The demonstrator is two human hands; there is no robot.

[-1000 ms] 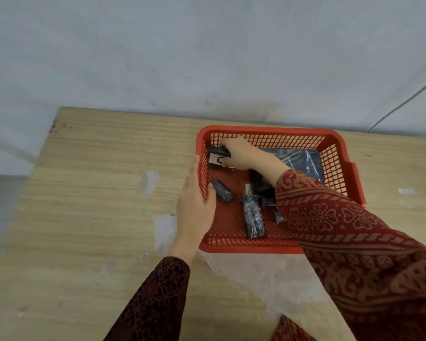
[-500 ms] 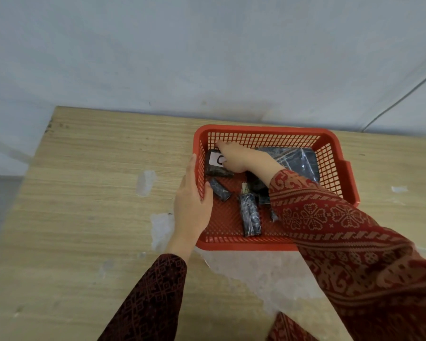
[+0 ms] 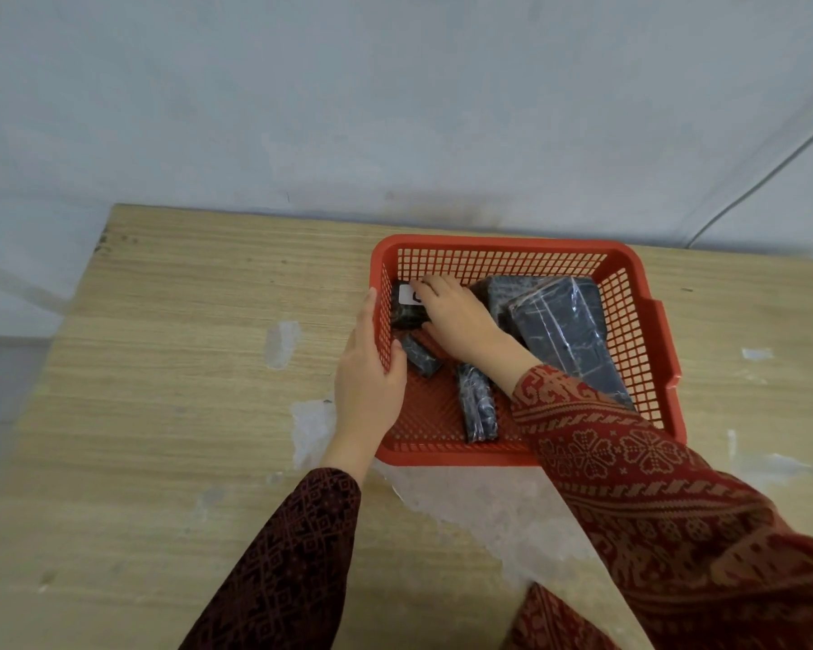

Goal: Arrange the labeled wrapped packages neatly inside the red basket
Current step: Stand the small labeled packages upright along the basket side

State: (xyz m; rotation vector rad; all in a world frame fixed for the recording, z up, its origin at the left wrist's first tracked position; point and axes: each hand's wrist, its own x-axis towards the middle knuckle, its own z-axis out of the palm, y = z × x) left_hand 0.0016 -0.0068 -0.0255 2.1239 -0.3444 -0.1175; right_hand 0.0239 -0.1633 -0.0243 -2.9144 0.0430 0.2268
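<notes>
A red mesh basket [image 3: 498,251] sits on the wooden table [image 3: 184,368]. My left hand [image 3: 369,382] grips the basket's left wall, thumb inside. My right hand [image 3: 456,316] reaches into the far left corner and holds a small dark wrapped package with a white label [image 3: 407,307], pressing it against the floor of the basket. A large dark wrapped package [image 3: 559,330] lies along the right side. Two small dark packages lie loose in the basket: one [image 3: 421,354] near my left thumb, one [image 3: 477,410] towards the front.
The table's far edge meets a pale wall [image 3: 395,110]. Worn white patches [image 3: 489,499] mark the tabletop in front of the basket. The table's left edge [image 3: 66,321] drops off to the floor.
My right hand has lowered the labelled package into the basket's far left corner. The left hand has kept its hold on the basket wall.
</notes>
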